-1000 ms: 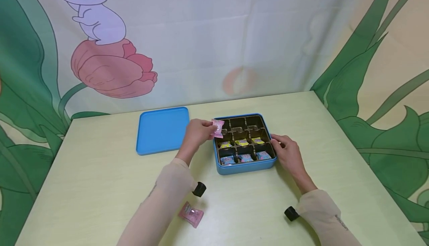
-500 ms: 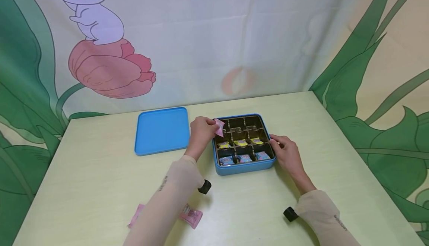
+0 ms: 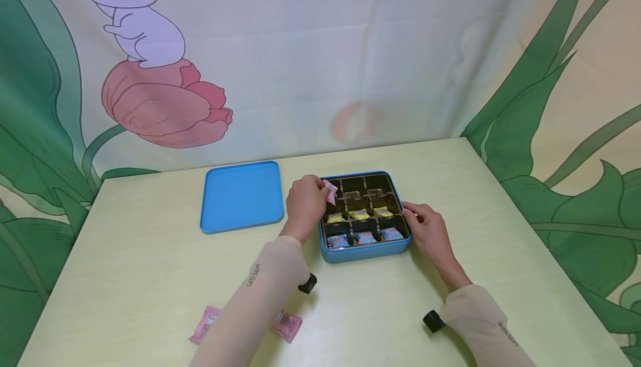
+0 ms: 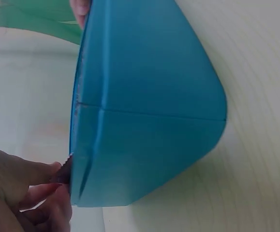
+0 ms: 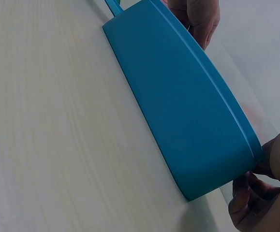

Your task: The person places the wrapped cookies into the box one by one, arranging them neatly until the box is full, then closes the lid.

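My left hand [image 3: 306,206] pinches a small pink candy packet [image 3: 331,192] over the back left compartment of a blue box [image 3: 368,254]. In the left wrist view the packet [image 4: 64,171] sits between thumb and fingers, right at the box's rim. My right hand [image 3: 429,229] holds the box's right side, thumb near the rim and fingers curled. A dark divided insert fills the box. Yellow packets [image 3: 359,214] lie in its middle row and blue packets [image 3: 365,238] in its front row. The left hand partly hides the back left compartment.
Left of the box lies a flat blue lid [image 3: 242,197]. Two more pink packets lie near the front: one packet [image 3: 287,327] right of my left forearm, another packet [image 3: 204,324] partly behind it. A printed curtain [image 3: 280,78] hangs behind the table.
My left hand has moved slightly right and tipped the pink packet over the back left compartment. The forearm's shift uncovers another pink packet on the table. The right hand stays on the box.
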The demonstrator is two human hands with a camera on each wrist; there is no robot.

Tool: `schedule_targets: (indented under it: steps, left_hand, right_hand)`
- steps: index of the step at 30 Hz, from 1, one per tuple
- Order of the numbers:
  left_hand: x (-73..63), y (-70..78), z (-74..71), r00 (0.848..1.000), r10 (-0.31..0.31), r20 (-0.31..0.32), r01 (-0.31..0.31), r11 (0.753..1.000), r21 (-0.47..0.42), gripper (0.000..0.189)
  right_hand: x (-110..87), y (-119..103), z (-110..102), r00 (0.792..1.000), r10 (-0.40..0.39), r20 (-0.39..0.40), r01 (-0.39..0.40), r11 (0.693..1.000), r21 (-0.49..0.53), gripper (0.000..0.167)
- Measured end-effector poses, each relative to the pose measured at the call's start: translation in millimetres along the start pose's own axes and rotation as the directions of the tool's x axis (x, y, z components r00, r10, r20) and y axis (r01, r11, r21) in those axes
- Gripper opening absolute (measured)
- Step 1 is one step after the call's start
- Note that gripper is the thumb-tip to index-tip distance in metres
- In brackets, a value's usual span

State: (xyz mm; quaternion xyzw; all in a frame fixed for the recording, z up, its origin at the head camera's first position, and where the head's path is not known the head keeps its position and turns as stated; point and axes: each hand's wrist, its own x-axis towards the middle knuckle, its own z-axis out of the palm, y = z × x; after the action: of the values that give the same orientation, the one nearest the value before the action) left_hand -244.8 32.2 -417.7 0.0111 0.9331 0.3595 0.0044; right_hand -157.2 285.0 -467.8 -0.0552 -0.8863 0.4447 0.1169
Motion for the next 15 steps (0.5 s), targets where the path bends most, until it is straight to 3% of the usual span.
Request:
schedule_targets:
  steps: [5,15]
  left_hand:
    - [-1.3,-0.5,2.7,0.998,0.056,-0.028,-0.051,0.986,0.16,0.015]
    - [-3.0,-2.9,7.0,0.993,0.106,-0.043,-0.092,0.962,0.257,0.017]
  right_hand:
    - [-1.1,-0.7,-0.6,1.0,-0.003,-0.004,0.003,1.0,0.002,0.028]
    - [-0.7,-0.4,-0.4,1.0,-0.005,0.005,0.005,1.0,-0.002,0.028]
